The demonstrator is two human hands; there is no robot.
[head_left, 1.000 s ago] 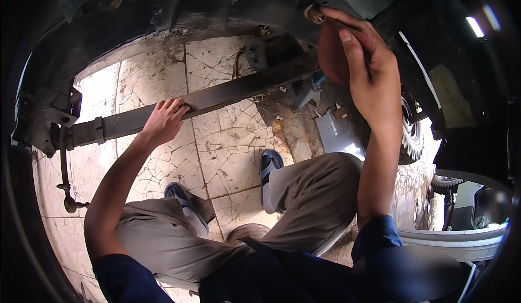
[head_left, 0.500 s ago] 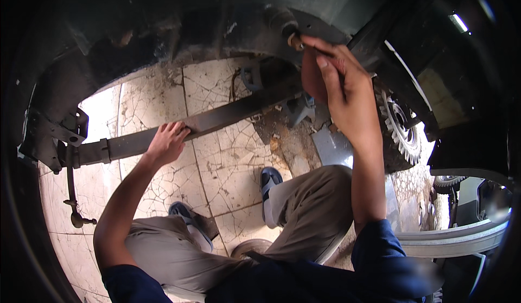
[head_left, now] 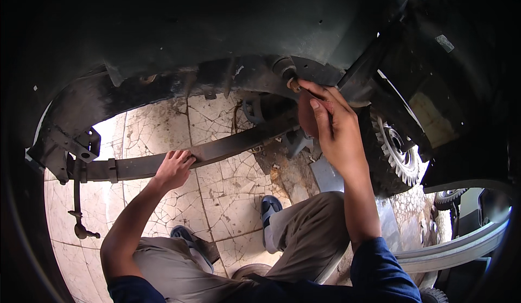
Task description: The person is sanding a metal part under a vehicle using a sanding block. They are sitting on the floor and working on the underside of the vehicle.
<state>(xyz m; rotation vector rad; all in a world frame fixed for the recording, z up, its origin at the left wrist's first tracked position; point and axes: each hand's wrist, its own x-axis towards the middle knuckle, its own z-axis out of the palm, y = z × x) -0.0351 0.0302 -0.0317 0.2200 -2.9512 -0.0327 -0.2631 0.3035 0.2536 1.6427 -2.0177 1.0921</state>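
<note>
My left hand [head_left: 175, 170] is closed over a dark flat leaf spring [head_left: 228, 145], its fingers curled across the upper edge. The spring runs from a bracket at the left toward the centre right under the vehicle's frame. Higher up, my right hand [head_left: 337, 132] pinches a folded reddish-brown piece of sandpaper [head_left: 307, 115] between thumb and fingers. Its index finger reaches to a short brownish metal stud [head_left: 294, 85], which sticks out of a round dark mount [head_left: 283, 68] on the frame. Whether the paper touches the stud is hard to make out.
Dark frame panels [head_left: 217, 37] arch overhead. A rod with a ball joint [head_left: 81, 229] hangs at the left. To the right lie a toothed wheel [head_left: 399, 153] and a curved pale rail [head_left: 453, 251]. My slippered feet rest on cracked tiles [head_left: 228, 216].
The view has tilted up, so everything sits lower in the picture. My right hand stays by the stud with the sandpaper, and my left stays on the leaf spring.
</note>
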